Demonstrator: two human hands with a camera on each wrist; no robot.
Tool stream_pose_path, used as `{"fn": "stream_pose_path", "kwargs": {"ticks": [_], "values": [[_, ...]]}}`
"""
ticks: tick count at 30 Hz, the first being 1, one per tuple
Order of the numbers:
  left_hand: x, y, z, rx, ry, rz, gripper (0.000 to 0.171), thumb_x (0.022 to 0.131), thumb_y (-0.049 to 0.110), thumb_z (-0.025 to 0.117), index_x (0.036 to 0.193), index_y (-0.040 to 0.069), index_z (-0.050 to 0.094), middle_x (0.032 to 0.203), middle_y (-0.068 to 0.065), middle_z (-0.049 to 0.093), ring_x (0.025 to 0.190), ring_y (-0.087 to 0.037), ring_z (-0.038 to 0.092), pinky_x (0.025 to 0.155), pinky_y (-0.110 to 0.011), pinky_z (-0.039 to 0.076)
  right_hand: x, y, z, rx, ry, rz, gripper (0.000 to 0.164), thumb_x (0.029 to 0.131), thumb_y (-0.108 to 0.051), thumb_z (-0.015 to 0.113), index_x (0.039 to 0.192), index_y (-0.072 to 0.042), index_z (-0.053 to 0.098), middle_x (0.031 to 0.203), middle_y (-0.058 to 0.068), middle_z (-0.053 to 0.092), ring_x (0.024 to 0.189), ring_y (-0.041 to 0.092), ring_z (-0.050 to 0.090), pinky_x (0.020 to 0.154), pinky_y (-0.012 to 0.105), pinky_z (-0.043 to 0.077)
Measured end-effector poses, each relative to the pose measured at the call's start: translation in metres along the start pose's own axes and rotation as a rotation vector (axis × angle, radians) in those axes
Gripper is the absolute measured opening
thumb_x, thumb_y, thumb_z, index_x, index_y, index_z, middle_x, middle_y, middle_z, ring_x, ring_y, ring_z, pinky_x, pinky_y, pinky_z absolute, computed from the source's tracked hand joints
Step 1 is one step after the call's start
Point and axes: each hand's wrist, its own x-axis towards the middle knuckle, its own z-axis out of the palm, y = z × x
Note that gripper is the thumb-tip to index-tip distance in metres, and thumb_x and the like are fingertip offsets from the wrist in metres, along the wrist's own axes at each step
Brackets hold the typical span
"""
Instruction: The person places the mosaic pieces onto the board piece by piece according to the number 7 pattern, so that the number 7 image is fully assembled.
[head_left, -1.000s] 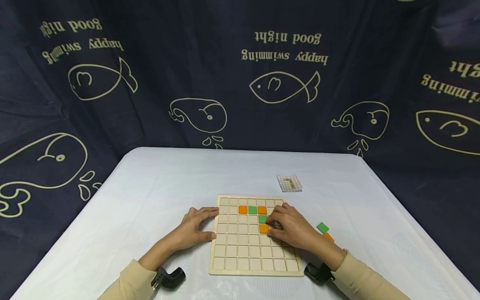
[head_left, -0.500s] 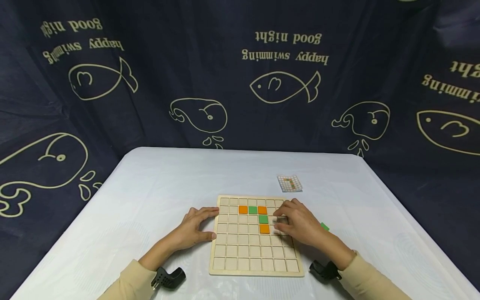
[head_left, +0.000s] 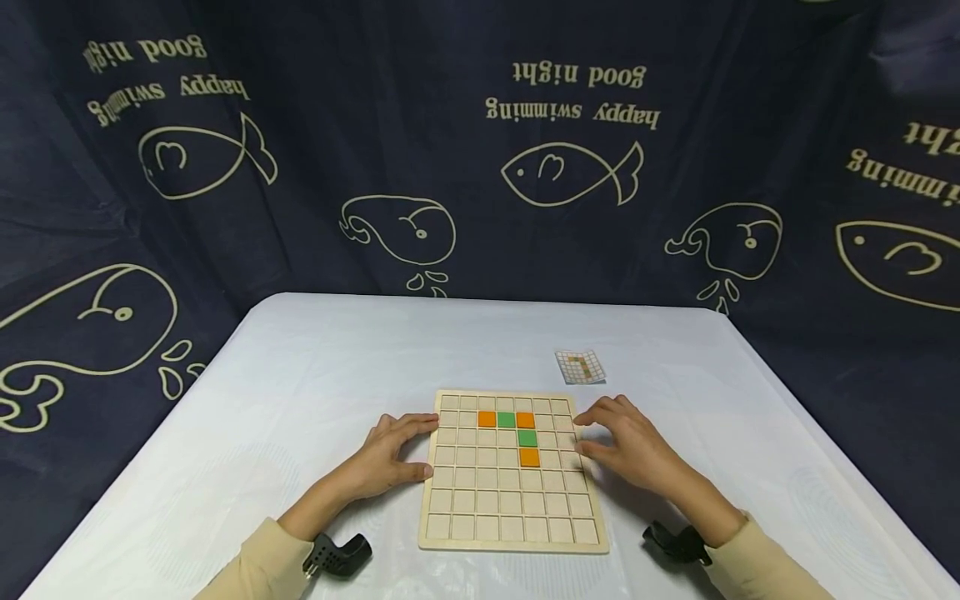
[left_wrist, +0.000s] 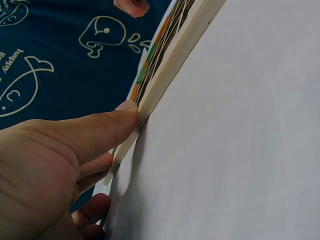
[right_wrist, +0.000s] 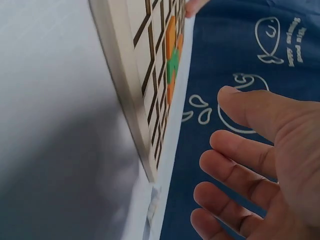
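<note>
A square wooden grid board (head_left: 487, 504) lies on the white table. Set in its cells are orange tiles, one at the left (head_left: 487, 419), one at the corner (head_left: 525, 421) and one at the bottom (head_left: 529, 457). Two green tiles sit between them, one in the row (head_left: 506, 420) and one below the corner (head_left: 527, 438). My left hand (head_left: 386, 462) rests thumb and forefinger, spread apart, against the board's left edge. Over its right edge hovers my right hand (head_left: 626, 446), fingers apart and holding nothing; the right wrist view shows a gap between these fingers (right_wrist: 230, 145) and the board.
Behind the board's right corner lies a small card (head_left: 580, 367) printed with a coloured grid pattern. A dark blue curtain (head_left: 450, 167) with whale and fish drawings hangs beyond the table (head_left: 360, 342). Black cameras are strapped at both wrists.
My right hand has drawn back to the right, off the orange and green tiles to the board's right edge. Its arm now hides the loose tiles seen earlier. My left hand has stayed put.
</note>
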Motion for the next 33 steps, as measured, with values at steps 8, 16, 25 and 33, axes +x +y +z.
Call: {"fn": "stream_pose_path", "kwargs": {"ticks": [8, 16, 25, 33], "values": [[0.000, 0.000, 0.000, 0.004, 0.003, 0.002, 0.066, 0.078, 0.031, 0.075, 0.138, 0.017, 0.049, 0.147, 0.006, 0.042, 0.094, -0.013, 0.031, 0.084, -0.031, 0.025, -0.014, 0.009, -0.009, 0.004, 0.018, 0.051, 0.027, 0.075, -0.022, 0.078, 0.099, -0.014, 0.070, 0.097, -0.009, 0.064, 0.092, 0.012, 0.052, 0.078, 0.035, 0.047], [0.000, -0.001, 0.000, 0.001, 0.001, 0.009, 0.066, 0.079, 0.032, 0.074, 0.138, 0.017, 0.049, 0.147, 0.006, 0.041, 0.094, -0.013, 0.030, 0.084, -0.031, 0.024, -0.029, 0.017, -0.016, -0.003, 0.014, 0.106, 0.026, 0.077, -0.025, 0.077, 0.100, -0.016, 0.070, 0.099, -0.011, 0.063, 0.093, 0.013, 0.052, 0.078, 0.035, 0.047], [0.000, -0.001, 0.001, -0.003, -0.001, 0.011, 0.065, 0.079, 0.032, 0.074, 0.137, 0.017, 0.049, 0.147, 0.006, 0.042, 0.096, -0.013, 0.030, 0.086, -0.034, 0.024, -0.042, 0.029, -0.026, 0.010, -0.008, 0.200, 0.027, 0.079, -0.027, 0.075, 0.103, -0.017, 0.069, 0.099, -0.008, 0.062, 0.096, 0.017, 0.054, 0.079, 0.039, 0.047], [0.000, 0.001, 0.000, 0.007, -0.001, 0.001, 0.065, 0.079, 0.031, 0.074, 0.138, 0.017, 0.049, 0.147, 0.007, 0.041, 0.095, -0.013, 0.030, 0.084, -0.032, 0.025, -0.053, 0.041, -0.029, -0.034, -0.001, 0.193, 0.030, 0.075, -0.025, 0.078, 0.102, -0.015, 0.070, 0.098, -0.007, 0.064, 0.093, 0.015, 0.051, 0.073, 0.031, 0.045]]}}
